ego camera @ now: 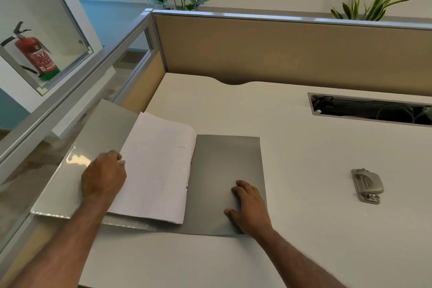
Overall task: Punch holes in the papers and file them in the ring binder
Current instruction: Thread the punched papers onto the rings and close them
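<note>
Grey plastic forms the one ring binder [228,170], lying open on the white bench [315,147], its left cover overhanging the bench edge. One stack of papers [156,168] rests on the left half, against the spine. One metal hole punch [367,186] sits well apart to the right. Left hand [102,176]: fingers curled, tips at the stack's left edge; whether they pinch sheets cannot be told. Right hand [250,208]: spread flat, pressing the right cover. The rings are almost wholly hidden by the papers.
</note>
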The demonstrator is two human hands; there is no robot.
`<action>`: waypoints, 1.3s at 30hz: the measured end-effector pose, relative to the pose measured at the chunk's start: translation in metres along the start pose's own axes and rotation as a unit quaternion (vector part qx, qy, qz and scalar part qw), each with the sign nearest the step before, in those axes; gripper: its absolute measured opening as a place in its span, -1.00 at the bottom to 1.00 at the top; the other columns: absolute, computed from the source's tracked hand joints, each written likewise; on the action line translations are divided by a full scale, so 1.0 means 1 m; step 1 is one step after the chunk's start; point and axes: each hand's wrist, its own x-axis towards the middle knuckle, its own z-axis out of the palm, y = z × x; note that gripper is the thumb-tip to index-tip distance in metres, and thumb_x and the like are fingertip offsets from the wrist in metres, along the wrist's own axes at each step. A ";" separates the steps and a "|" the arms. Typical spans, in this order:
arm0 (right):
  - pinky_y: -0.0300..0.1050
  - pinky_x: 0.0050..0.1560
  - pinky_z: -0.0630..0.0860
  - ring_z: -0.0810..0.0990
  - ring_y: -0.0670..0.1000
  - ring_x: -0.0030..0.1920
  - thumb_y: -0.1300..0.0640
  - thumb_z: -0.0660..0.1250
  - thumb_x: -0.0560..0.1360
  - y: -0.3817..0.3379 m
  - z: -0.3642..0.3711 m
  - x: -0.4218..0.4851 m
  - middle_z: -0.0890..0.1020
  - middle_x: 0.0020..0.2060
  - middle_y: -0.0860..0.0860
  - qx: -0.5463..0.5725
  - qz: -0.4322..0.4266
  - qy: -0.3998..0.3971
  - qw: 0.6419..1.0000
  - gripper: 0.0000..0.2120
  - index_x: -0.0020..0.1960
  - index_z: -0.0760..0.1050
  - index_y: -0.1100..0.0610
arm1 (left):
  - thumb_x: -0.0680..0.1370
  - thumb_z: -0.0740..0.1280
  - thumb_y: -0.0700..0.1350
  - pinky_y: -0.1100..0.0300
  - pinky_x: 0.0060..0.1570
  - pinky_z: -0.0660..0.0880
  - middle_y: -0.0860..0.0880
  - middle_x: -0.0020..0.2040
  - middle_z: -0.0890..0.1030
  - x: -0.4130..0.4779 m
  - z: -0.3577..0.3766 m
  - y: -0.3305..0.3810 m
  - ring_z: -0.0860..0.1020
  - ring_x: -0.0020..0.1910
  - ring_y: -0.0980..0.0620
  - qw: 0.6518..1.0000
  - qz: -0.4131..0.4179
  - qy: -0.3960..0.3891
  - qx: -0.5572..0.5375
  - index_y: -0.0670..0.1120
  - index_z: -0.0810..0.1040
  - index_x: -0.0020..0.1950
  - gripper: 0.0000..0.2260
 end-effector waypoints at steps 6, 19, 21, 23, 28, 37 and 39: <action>-0.19 0.48 0.13 0.19 -0.04 0.49 -0.15 0.43 0.40 0.002 0.001 0.001 0.26 0.50 -0.09 0.003 0.008 -0.003 1.000 -0.34 0.43 0.36 0.01 | 0.46 0.44 -0.18 -0.11 -0.20 0.52 -0.25 -0.01 0.61 -0.001 0.006 0.000 0.57 -0.11 -0.29 0.999 0.038 0.008 -0.008 -0.21 0.61 0.06 -0.79; -0.18 0.48 0.13 0.19 -0.05 0.50 -0.18 0.42 0.41 0.002 0.003 0.002 0.25 0.51 -0.11 0.002 0.012 -0.006 1.000 -0.34 0.44 0.34 -0.02 | 0.27 -0.36 0.56 -0.16 0.45 -0.35 -0.19 0.60 -0.03 -0.028 0.036 0.029 -0.15 0.58 -0.14 0.978 0.109 -0.171 0.040 0.01 -0.17 0.59 0.01; -0.17 0.48 0.13 0.19 -0.05 0.50 -0.19 0.41 0.41 0.003 0.003 0.002 0.24 0.52 -0.11 -0.001 0.011 -0.006 1.000 -0.33 0.44 0.33 -0.02 | 0.21 -0.38 0.60 -0.16 0.47 -0.34 -0.15 0.60 -0.03 -0.034 0.040 0.036 -0.15 0.58 -0.14 0.975 0.108 -0.194 0.014 0.03 -0.21 0.59 0.06; -0.16 0.49 0.13 0.18 -0.05 0.50 -0.21 0.39 0.41 0.003 0.004 0.001 0.23 0.52 -0.11 -0.003 0.011 -0.007 1.000 -0.33 0.45 0.32 -0.02 | 0.16 -0.39 0.62 -0.19 0.46 -0.32 -0.09 0.61 -0.01 -0.038 0.042 0.043 -0.15 0.58 -0.15 0.973 0.103 -0.208 -0.013 0.06 -0.21 0.58 0.09; -0.17 0.47 0.15 0.19 -0.05 0.49 -0.21 0.38 0.40 0.003 0.004 0.001 0.24 0.52 -0.11 -0.006 0.008 -0.005 1.000 -0.33 0.44 0.33 -0.02 | 0.15 -0.37 0.63 -0.24 0.47 -0.20 -0.03 0.60 0.04 -0.038 0.042 0.053 -0.10 0.57 -0.20 0.976 0.103 -0.191 -0.026 0.05 -0.14 0.58 0.11; -0.15 0.41 0.27 0.33 -0.02 0.42 -0.21 0.38 0.42 -0.007 -0.006 0.012 0.37 0.44 -0.06 0.028 0.039 -0.022 0.999 -0.39 0.38 0.39 0.03 | 0.25 -0.38 0.58 -0.27 0.43 -0.30 -0.33 0.57 -0.08 -0.019 0.028 0.042 -0.20 0.55 -0.26 0.992 0.011 -0.119 0.046 -0.01 -0.10 0.59 0.06; -0.16 0.34 0.35 0.43 -0.02 0.34 -0.19 0.39 0.43 -0.012 -0.011 0.017 0.47 0.35 -0.05 0.066 0.062 -0.016 0.996 -0.41 0.36 0.40 0.05 | 0.22 -0.40 0.59 -0.26 0.44 -0.27 -0.32 0.57 -0.02 -0.019 0.029 0.039 -0.15 0.56 -0.25 0.989 0.010 -0.138 0.048 0.00 -0.12 0.59 0.08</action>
